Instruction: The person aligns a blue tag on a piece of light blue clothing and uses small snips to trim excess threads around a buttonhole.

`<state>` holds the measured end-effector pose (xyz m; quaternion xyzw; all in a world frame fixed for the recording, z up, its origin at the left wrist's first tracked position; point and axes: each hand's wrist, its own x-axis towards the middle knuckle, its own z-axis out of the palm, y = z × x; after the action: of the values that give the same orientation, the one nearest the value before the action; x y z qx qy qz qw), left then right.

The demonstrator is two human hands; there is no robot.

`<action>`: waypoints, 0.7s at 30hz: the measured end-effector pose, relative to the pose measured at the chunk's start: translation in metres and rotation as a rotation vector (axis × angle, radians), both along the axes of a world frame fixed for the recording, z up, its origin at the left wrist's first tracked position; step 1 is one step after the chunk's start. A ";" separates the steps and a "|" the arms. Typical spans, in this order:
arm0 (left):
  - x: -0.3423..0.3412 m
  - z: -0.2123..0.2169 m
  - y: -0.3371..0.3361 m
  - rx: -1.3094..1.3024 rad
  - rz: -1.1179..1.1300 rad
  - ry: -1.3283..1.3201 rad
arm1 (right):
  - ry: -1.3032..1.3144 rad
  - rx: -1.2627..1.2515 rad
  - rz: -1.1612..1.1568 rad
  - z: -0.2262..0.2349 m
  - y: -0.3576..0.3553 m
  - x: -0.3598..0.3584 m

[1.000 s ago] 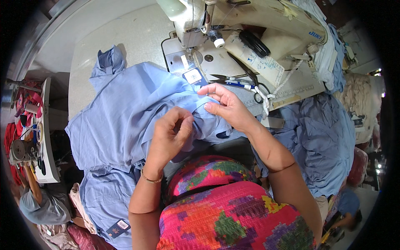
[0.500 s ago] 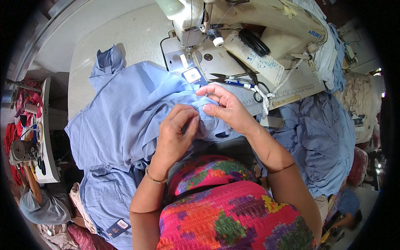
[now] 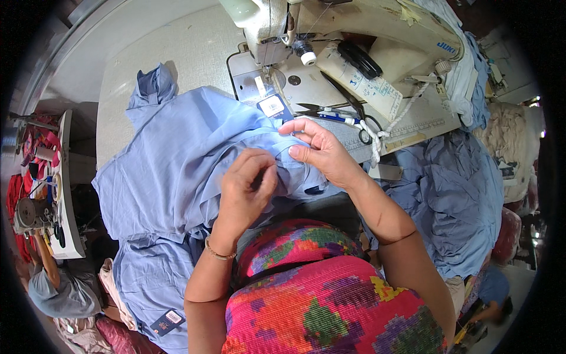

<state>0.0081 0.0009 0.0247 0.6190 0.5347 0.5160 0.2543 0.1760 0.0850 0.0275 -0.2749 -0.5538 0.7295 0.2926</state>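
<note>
A light blue shirt [image 3: 171,150] lies spread over the sewing table, its collar [image 3: 154,88] at the far left. My right hand [image 3: 321,147] has its thumb and fingers round a fold of the shirt near the navy hang tag [image 3: 275,107]. Just to its left, my left hand [image 3: 247,186] is curled with thumb and fingertips together above the cloth, slightly blurred. Whether a thread or anything else is in that pinch is too small to see. The tag lies below the needle of the sewing machine [image 3: 268,41].
Scissors [image 3: 354,100], a blue-and-white pen [image 3: 339,117] and a white cord [image 3: 407,109] lie on the machine bed to the right. More blue garments [image 3: 442,194] are heaped at the right. Another tagged garment [image 3: 156,277] hangs at the near left. A person [image 3: 65,289] works far left.
My left hand has drawn back a little to the left, away from the right hand. My right hand and the shirt have hardly moved.
</note>
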 end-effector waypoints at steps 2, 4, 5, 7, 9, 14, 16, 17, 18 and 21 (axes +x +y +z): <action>0.002 0.001 0.001 0.059 -0.021 0.100 | 0.018 0.005 0.000 -0.002 0.000 -0.001; 0.002 0.001 0.001 0.070 0.002 0.136 | 0.019 0.065 -0.004 -0.004 0.001 -0.002; 0.003 0.001 0.002 0.079 0.016 0.155 | 0.018 0.095 -0.007 -0.005 0.001 -0.002; 0.003 0.004 0.004 0.127 0.086 0.250 | 0.028 0.056 -0.006 -0.004 0.000 -0.003; 0.005 0.010 0.008 0.203 0.193 0.401 | 0.017 0.025 -0.006 -0.004 0.000 -0.002; -0.011 -0.003 0.006 0.097 0.059 0.265 | -0.038 0.061 0.022 -0.002 0.001 0.001; -0.012 -0.005 0.005 0.057 0.036 0.091 | 0.008 -0.056 0.062 -0.003 0.002 0.002; -0.011 -0.006 0.004 0.052 0.024 -0.011 | 0.031 -0.111 0.081 -0.002 0.003 0.003; -0.011 -0.006 0.003 0.047 0.012 -0.112 | 0.063 -0.171 0.087 -0.001 0.004 0.005; -0.014 -0.010 -0.003 -0.077 -0.069 -0.313 | 0.111 -0.253 0.069 -0.004 0.007 0.008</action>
<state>-0.0058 -0.0021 0.0143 0.5389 0.4864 0.5760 0.3758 0.1835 0.0917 0.0237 -0.2493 -0.4497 0.8172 0.2605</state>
